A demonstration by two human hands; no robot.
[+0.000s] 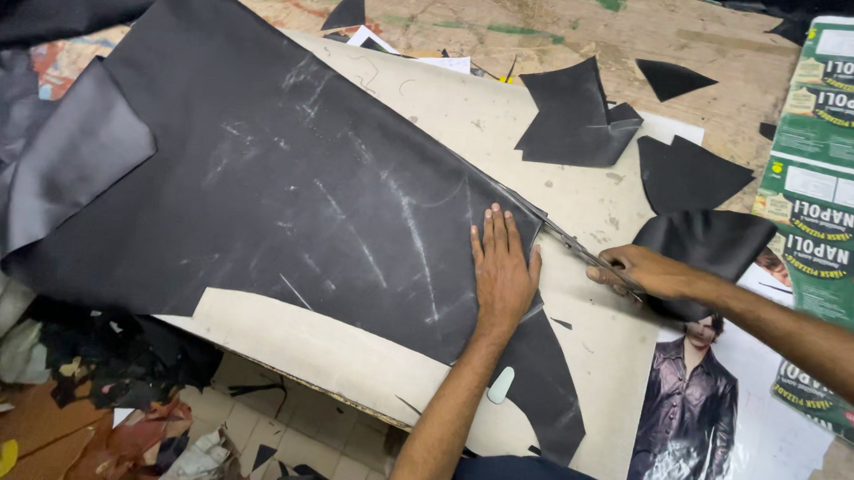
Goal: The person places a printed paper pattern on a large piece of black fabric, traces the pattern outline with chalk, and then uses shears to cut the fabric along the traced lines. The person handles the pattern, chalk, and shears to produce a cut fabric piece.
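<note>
Firstly, desk: desk (552, 25) of worn, paint-stained wood carries all the work; its near edge stands over a tiled floor (322, 437) littered with scraps
Board: pale cutting board (345, 352) lies on the desk under the sheet; its near left corner overhangs the desk edge
Sheet: large black leather sheet (257, 185) lies flat across the board, marked with pale chalk scratches; its left end is folded back on itself; its right edge runs diagonally toward the scissors
Cartons: green printed cartons (834, 162) lie flattened at the right edge of the desk
Poster: printed picture of a person in a dark shirt (685, 414) lies at lower right, beside the board
Offcuts: black cut pieces (576, 117) lie on the board and desk beyond the hands, well apart from the sheet; one curved piece (715, 238) lies just behind the right hand
Left hand: left hand (502, 272) lies flat, palm down, fingers spread narrowly, pressing on the sheet just beside the cut edge
Right hand: right hand (642, 270) is closed around the handles of the scissors
Scissors: scissors (571, 241) point up-left; blades meet the right edge of the sheet, near the left hand's fingertips
Chalk: small pale oval piece (501, 385) lies on the board by the left forearm
</note>
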